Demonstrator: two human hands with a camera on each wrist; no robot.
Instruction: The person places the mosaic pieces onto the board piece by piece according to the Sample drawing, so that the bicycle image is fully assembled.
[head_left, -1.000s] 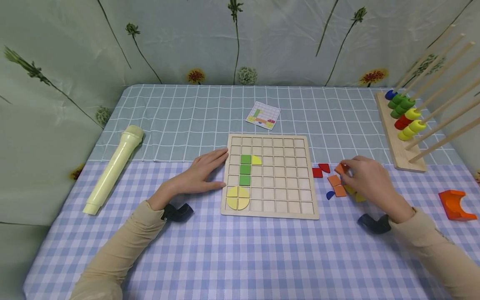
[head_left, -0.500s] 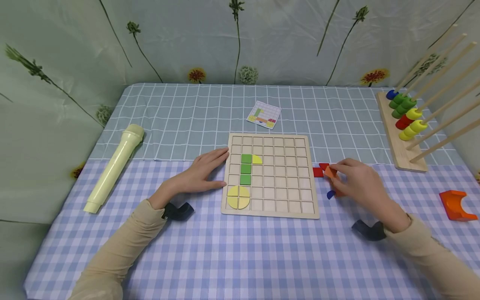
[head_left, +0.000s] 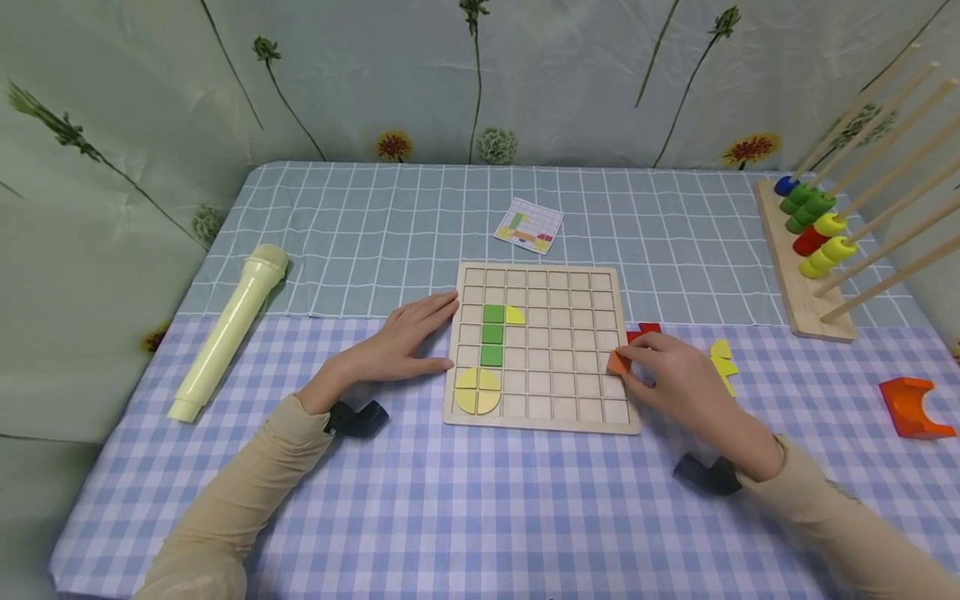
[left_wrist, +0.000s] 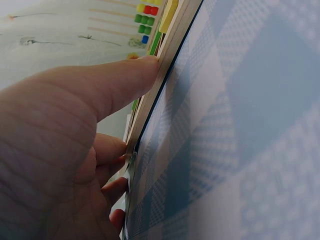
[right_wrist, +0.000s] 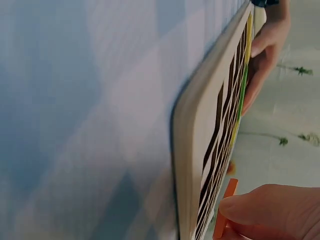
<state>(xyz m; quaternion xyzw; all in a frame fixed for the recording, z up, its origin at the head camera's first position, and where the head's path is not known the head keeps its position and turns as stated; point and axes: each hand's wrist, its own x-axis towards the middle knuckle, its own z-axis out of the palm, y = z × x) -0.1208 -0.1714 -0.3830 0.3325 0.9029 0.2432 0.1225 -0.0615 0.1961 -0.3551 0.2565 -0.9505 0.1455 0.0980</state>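
Observation:
My right hand [head_left: 671, 371] pinches an orange tile [head_left: 617, 364] between thumb and fingers, over the right rim of the wooden grid board [head_left: 559, 360]. The right wrist view shows that orange tile [right_wrist: 227, 205] edge-on, close over the board. My left hand [head_left: 401, 340] lies with fingers extended, thumb and fingertips against the board's left edge [left_wrist: 162, 70]. On the board, several green squares [head_left: 492, 335] form a column, a yellow quarter circle [head_left: 514, 315] sits beside the top one, and yellow quarters [head_left: 477, 391] make a circle at lower left.
Red pieces [head_left: 648, 327] and yellow pieces [head_left: 722, 364] lie around my right hand, which hides others. A pattern card [head_left: 529, 225] lies behind the board. A peg stand with rings [head_left: 806, 262] and an orange arch block [head_left: 907, 408] are at right, a pale yellow microphone-shaped tube [head_left: 228, 333] at left.
My right hand has picked up the orange tile from the loose pieces and carried it left to the board's right rim. The left hand has stayed in place.

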